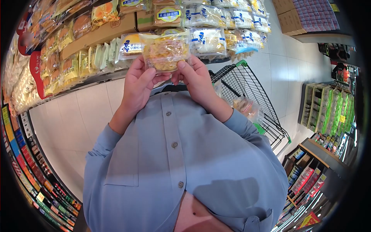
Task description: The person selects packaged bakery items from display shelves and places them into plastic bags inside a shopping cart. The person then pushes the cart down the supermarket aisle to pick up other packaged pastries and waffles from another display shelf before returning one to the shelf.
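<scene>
Both hands hold a clear plastic packet of yellow-brown baked food (pixel 164 52) up in front of the shelf. My left hand (pixel 140 83) is closed on its lower left corner, thumb on the near face. My right hand (pixel 196 77) grips the lower right side, its thumb pressed on the wrapper. Small printed lines show on the packet's near side, too blurred to read. Just behind it lie a white and blue bread packet (pixel 208 41) and a yellow and white packet (pixel 129 44), both apart from my fingers.
A black wire shopping cart with green trim (pixel 266 110) stands at my right, a bagged bread item (pixel 246 108) in it. Packaged breads fill the display (pixel 83 42) ahead. Shelves of goods (pixel 38 174) stand at left, and a rack with green packs (pixel 328 108) at right.
</scene>
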`<action>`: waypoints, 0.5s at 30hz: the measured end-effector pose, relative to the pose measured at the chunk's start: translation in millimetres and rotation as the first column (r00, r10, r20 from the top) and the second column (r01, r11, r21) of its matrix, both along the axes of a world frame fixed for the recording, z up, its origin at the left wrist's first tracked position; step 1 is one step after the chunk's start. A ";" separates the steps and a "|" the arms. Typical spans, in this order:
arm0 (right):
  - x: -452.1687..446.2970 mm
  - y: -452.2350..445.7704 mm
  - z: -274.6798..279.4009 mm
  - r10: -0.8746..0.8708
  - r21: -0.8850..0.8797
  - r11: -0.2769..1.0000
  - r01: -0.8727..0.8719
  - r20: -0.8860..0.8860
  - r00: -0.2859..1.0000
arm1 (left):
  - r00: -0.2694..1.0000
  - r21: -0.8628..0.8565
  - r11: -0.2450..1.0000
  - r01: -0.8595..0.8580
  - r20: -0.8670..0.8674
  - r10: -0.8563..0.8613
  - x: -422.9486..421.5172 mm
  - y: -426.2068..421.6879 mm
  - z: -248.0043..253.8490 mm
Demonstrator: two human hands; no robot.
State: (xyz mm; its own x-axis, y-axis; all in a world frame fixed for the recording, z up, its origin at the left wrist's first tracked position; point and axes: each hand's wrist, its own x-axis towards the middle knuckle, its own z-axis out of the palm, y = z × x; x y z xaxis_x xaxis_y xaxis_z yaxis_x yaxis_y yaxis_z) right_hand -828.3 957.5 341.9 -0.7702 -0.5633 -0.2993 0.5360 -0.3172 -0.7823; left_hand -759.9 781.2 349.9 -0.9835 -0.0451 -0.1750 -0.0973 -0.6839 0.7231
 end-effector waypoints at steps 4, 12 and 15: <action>0.5 -1.3 -1.5 0.002 -0.033 0.999 0.000 0.055 0.998 | 1.000 0.001 1.000 -0.007 0.008 0.007 0.1 0.3 1.4; 0.2 -0.4 -1.8 0.018 -0.057 0.998 -0.015 0.067 0.998 | 1.000 -0.015 1.000 0.000 0.006 0.000 -0.3 -1.3 0.4; 0.6 -0.1 -5.0 0.016 -0.061 0.998 -0.011 0.072 0.997 | 1.000 -0.025 1.000 0.012 -0.001 -0.012 -0.4 -1.7 0.4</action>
State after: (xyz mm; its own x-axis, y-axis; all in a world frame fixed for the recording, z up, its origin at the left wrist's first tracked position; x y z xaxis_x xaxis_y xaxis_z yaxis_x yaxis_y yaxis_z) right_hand -827.8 957.4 336.9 -0.7399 -0.5923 -0.3189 0.5950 -0.3551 -0.7210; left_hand -760.3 779.6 350.3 -0.9843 -0.0378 -0.1726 -0.1042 -0.6645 0.7400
